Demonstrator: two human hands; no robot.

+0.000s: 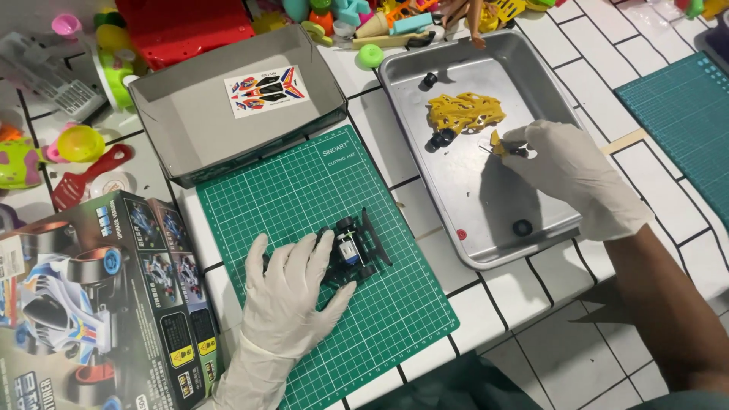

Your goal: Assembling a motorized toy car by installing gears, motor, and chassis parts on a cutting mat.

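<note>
Pinched between the fingertips of our right hand point(579, 171) is a small yellow part point(497, 142) with a dark piece on it, held just above the floor of the metal tray point(486, 228). Our left hand point(292, 292) lies flat and loose on the green cutting mat point(304, 197), fingers resting against the black toy car frame point(357, 247) without closing round it. Both hands wear pale gloves.

We see the white tiled table point(547, 296) under everything. On it, at our left, sits the printed kit box point(99, 296) with a race car pictured on its lid. Beyond the mat stands an open grey box tray point(182, 121) with a sticker sheet point(266, 89) lying in it. Inside the metal tray lie a yellow plastic frame of parts point(465, 110), a few black wheels point(439, 140) touching its near edge, and one black wheel point(522, 227) alone nearer us.
</note>
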